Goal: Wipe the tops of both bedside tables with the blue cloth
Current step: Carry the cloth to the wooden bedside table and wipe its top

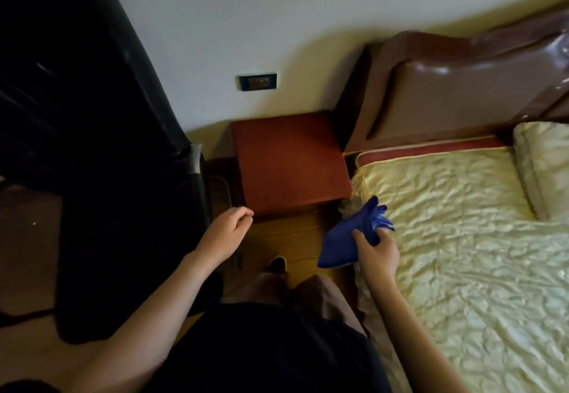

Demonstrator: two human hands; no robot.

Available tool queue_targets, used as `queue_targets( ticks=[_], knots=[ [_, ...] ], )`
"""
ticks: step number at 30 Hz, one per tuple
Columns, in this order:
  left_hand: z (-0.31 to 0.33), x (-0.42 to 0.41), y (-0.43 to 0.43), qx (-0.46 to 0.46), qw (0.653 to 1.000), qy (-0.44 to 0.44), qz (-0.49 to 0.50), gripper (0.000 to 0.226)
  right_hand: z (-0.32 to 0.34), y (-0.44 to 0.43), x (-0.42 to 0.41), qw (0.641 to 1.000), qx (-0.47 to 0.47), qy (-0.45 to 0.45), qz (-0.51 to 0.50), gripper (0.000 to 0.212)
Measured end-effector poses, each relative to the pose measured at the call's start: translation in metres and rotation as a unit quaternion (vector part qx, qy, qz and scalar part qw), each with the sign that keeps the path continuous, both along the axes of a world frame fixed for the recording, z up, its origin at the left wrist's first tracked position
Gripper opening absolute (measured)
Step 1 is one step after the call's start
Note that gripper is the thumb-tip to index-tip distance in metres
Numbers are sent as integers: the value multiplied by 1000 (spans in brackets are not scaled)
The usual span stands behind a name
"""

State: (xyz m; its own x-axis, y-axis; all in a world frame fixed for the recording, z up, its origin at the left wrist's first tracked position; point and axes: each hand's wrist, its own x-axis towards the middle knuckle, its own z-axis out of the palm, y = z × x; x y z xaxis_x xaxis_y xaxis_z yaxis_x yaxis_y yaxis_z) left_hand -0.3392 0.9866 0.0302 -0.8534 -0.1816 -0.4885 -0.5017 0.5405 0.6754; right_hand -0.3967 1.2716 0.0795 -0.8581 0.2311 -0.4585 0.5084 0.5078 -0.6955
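Your right hand (pixel 374 254) has its fingers pinched around the blue cloth (pixel 351 235), gripping it near the middle. The cloth is soft and bunched, its long axis slanting from a rounded fold at near left up to crumpled, pointed ends at far right. It hangs over the bed's left edge, just right of the bedside table (pixel 289 162). Your left hand (pixel 228 232) is loosely curled and holds nothing, just near the table's near left corner. The tabletop is square, smooth reddish wood. The bedspread (pixel 462 238) is pale, shiny and quilted; the headboard (pixel 462 94) is glossy brown padding.
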Motion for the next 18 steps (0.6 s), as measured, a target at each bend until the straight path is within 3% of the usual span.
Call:
queue_targets(
  ticks=[5,9,12,15,18],
  knots=[
    [-50,-52,-2,21,991,-27,133,37,-42,-35,-87,993,-16,-16,112,15],
    [-107,-76,-8,48,956,-46,284,38,-96,-87,-136,972,-46,-44,224,15],
    [-164,-88,-17,57,933,-52,352,40,-143,-123,-164,963,-97,-41,246,21],
    [-228,-100,-27,66,911,-35,406,40,-199,-141,-182,961,-153,-66,222,7],
    [-285,-114,-35,91,901,-15,423,44,-269,-136,-190,956,-89,-102,261,14]
  ],
)
